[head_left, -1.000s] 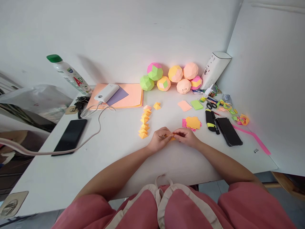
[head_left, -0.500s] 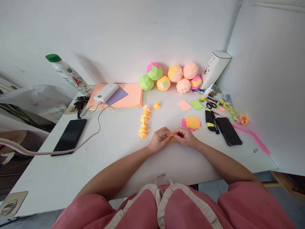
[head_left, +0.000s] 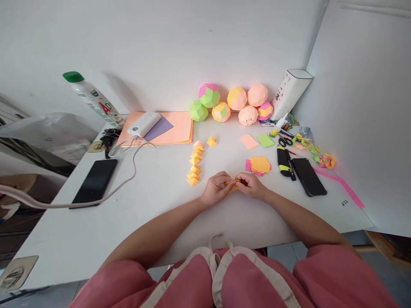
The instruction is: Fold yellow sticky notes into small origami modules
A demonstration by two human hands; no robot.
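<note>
Near the front of the white table, my left hand (head_left: pixel 217 188) and my right hand (head_left: pixel 251 185) meet, fingertips pinched on a small orange piece of paper (head_left: pixel 235 187). Much of the paper is hidden by the fingers, so its folds cannot be made out. To the left of my hands runs a column of folded orange paper pieces (head_left: pixel 194 169), with one more folded piece (head_left: pixel 212 141) beside its far end. Just beyond my right hand lies a stack of orange and pink paper squares (head_left: pixel 260 164).
Faceted paper balls (head_left: pixel 236 99) line the back wall. Peach (head_left: pixel 249 141) and green (head_left: pixel 265 140) papers, a cutter (head_left: pixel 283 161), scissors (head_left: pixel 285 141) and a phone (head_left: pixel 308 176) lie rightward. Leftward are a power bank (head_left: pixel 144 124), a cable (head_left: pixel 128 182), another phone (head_left: pixel 95 182) and a bottle (head_left: pixel 93 98).
Both hands stay pinched on the orange paper in nearly the same place, with only slight finger movement. The whole view has shifted a few pixels.
</note>
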